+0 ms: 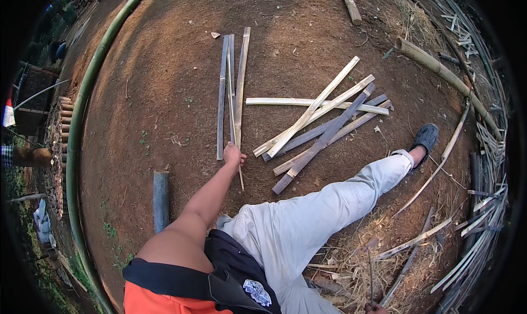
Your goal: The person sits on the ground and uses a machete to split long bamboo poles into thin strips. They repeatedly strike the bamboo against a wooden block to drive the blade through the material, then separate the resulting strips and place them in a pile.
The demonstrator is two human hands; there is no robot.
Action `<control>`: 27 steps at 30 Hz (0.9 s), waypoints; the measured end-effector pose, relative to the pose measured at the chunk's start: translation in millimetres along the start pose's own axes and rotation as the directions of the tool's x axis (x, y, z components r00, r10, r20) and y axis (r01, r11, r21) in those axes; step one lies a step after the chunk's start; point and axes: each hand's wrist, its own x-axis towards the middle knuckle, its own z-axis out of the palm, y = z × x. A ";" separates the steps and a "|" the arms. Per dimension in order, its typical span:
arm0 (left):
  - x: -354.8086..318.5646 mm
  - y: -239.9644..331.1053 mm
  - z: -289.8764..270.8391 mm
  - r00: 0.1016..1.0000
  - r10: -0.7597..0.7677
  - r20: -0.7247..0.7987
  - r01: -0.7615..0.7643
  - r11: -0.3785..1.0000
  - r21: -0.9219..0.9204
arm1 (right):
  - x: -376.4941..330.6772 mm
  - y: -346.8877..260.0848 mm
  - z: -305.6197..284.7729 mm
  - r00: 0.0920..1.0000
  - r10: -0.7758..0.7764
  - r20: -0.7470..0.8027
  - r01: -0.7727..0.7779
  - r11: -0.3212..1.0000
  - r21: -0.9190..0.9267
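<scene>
Dirt ground (164,116): your L hand (235,154) grips a thin strip (241,176), R hand (376,309) w/ dark stick (371,275); crossed slats (325,138) nearby, bamboo pole (75,143) along ground's L edge.

An outdoor bamboo-working yard; the ground is bare brown soil (164,89) with small green weeds (110,230); split bamboo strips (324,138) lie across it, pale shavings (351,274) litter the lower right, and thin slats (482,237) heap along the right edge; a long green pole (74,154) and stacked logs (65,121) show at left.
</scene>
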 end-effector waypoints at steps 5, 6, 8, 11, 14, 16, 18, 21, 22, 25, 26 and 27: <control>-1.2 -0.5 -7.5 0.861 0.399 -0.316 -0.302 0.900 0.315 | 13.2 21.1 12.5 0.995 -0.091 -0.044 0.095 0.992 0.077; -5.7 1.5 -8.6 0.803 0.505 -0.316 -0.399 0.850 0.343 | 14.8 21.6 14.1 0.995 -0.090 -0.035 0.093 0.993 0.079; -14.6 5.8 -6.0 0.737 0.621 -0.267 -0.507 0.769 0.388 | 16.4 23.6 15.7 0.997 -0.075 -0.019 0.077 0.994 0.072; -17.5 22.3 -7.5 0.672 0.692 -0.264 -0.576 0.712 0.401 | 12.9 17.3 11.9 0.998 -0.060 -0.009 0.060 0.997 0.038; 9.9 47.1 -17.6 0.601 0.729 -0.328 -0.581 0.680 0.447 | 9.2 14.7 10.7 0.999 -0.047 -0.017 0.047 0.999 0.013; 35.8 64.7 -30.9 0.541 0.774 -0.329 -0.565 0.625 0.539 | 10.7 21.9 15.8 0.994 -0.093 -0.052 0.092 0.996 -0.019; 62.0 82.6 -46.5 0.482 0.835 -0.265 -0.535 0.520 0.665 | 10.8 22.4 18.7 0.996 -0.086 -0.026 0.086 0.996 -0.019; 110.7 91.7 -89.0 0.421 0.883 -0.207 -0.631 0.449 0.633 | 10.3 3.2 3.8 0.998 -0.039 0.059 0.039 0.999 0.003; 112.7 96.6 -88.2 0.479 0.859 -0.179 -0.648 0.484 0.588 | 5.6 -4.4 -0.9 0.999 -0.026 0.043 0.026 1.000 0.009; 116.0 106.4 -81.3 0.539 0.830 -0.143 -0.622 0.506 0.597 | 1.1 -2.1 1.1 0.998 -0.027 0.063 0.024 0.998 0.053; 115.7 105.3 -75.5 0.486 0.858 -0.165 -0.567 0.454 0.688 | 2.1 -1.9 0.5 0.997 -0.037 0.073 0.032 0.998 0.060; 114.5 103.2 -70.4 0.430 0.884 -0.182 -0.498 0.401 0.769 | 3.2 -2.1 0.0 0.995 -0.048 0.084 0.042 0.997 0.067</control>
